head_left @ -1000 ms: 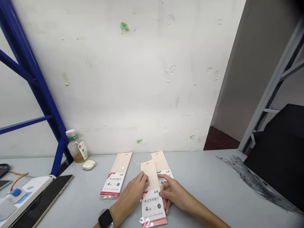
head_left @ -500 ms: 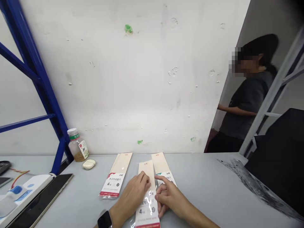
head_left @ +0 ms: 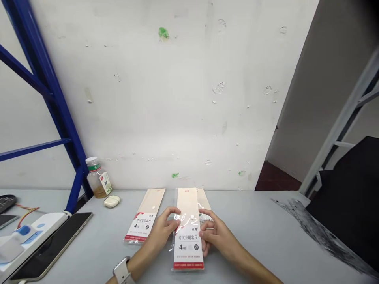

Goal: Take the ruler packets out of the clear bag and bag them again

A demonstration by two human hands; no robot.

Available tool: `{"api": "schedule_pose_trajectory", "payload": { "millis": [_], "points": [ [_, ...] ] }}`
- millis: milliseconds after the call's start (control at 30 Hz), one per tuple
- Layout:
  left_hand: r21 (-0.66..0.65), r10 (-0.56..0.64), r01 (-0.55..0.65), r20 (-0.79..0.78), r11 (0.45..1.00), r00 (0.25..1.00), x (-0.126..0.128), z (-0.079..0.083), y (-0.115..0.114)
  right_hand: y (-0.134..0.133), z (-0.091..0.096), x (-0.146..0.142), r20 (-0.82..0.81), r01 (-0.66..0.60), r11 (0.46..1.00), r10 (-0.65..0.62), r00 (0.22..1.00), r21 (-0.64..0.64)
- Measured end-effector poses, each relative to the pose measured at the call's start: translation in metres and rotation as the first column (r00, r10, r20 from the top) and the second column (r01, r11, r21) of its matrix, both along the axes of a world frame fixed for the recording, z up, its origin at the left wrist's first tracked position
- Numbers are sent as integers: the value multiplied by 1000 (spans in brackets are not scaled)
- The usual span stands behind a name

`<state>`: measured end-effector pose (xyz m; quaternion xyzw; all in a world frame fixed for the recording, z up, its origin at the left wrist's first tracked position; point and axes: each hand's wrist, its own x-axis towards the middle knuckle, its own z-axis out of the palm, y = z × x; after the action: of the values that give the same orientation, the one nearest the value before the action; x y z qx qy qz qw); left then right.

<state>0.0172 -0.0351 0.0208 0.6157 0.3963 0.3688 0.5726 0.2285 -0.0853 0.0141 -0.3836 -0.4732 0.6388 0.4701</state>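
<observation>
The left hand [head_left: 166, 228] pinches the left edge of the middle packet [head_left: 186, 238] between thumb and fingers; the right hand [head_left: 215, 232] grips its right edge, index finger extended. The packet is in front of the person, long axis running toward the wall [head_left: 189, 98], red-banded end nearest the person, its clear sleeve holding a cream card. It overlaps the right packet [head_left: 205, 202]; the left packet [head_left: 145, 217] slants beside it. Farther left, a white-lidded jar [head_left: 96, 180] contains something amber low down.

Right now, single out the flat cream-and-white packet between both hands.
The middle packet, flanked by the left hand and right hand; the left packet lies apart, the rear packet partly hidden.
</observation>
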Motion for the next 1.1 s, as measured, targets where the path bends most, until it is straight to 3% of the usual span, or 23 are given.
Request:
{"api": "schedule_pose_trajectory", "payload": {
  "millis": [200,300,433,567,700,867,967,1100],
  "points": [
    [-7,-26,26,4,1000,1000,1,6,-2,-3,-2,-2,11,-69,998,69,998,10],
    [78,105,-94,-143,993,984,-8,10,7,-4,2,1,97,-66,997,62,993,38],
    [169,289,-246,-319,954,902,-34,15,29,-1,8,13,291,-6,993,-29,956,120],
    [307,443,-330,-463,893,768,-62,19,47,8,5,32,560,95,959,-235,795,267],
    [461,562,-329,-590,824,580,-77,17,53,16,-5,50,690,107,902,-391,609,417],
    [456,509,-229,-726,860,462,-73,7,45,17,-15,52,831,81,925,-370,416,371],
    [468,503,-190,-761,863,409,-63,3,36,16,-18,42,868,49,937,-340,361,347],
    [543,550,-106,-794,833,257,-56,2,28,18,-24,31,884,11,931,-349,311,364]
  ]
}}
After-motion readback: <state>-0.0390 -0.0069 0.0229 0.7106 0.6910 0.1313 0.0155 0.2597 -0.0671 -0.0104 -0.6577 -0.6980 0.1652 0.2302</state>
